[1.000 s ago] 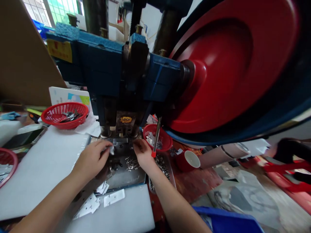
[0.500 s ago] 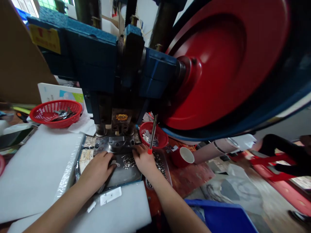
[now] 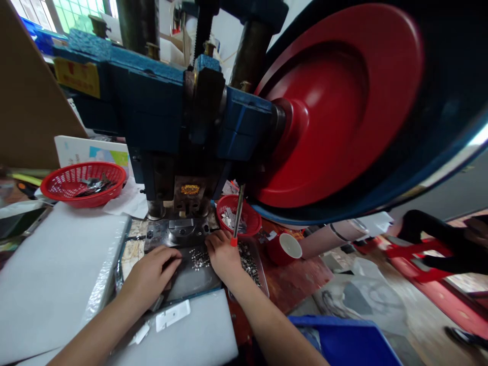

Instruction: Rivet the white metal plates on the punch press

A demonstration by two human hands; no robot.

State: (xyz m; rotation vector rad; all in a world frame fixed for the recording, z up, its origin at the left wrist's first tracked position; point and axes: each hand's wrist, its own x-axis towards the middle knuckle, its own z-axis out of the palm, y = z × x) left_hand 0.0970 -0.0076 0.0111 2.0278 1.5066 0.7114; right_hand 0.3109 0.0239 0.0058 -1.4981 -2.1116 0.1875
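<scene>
Grey metal die, raised at centre, near left hand, now more narrowly open; right hand, grip indeterminable.

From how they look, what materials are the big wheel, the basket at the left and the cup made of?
Wheel: probably painted metal, glossy red; it shows smooth highlights.
Basket: likely molded plastic, red; its wall is thin and evenly perforated.
Cup: red outside, pale inside; paper or plastic, I cannot tell which.
</scene>
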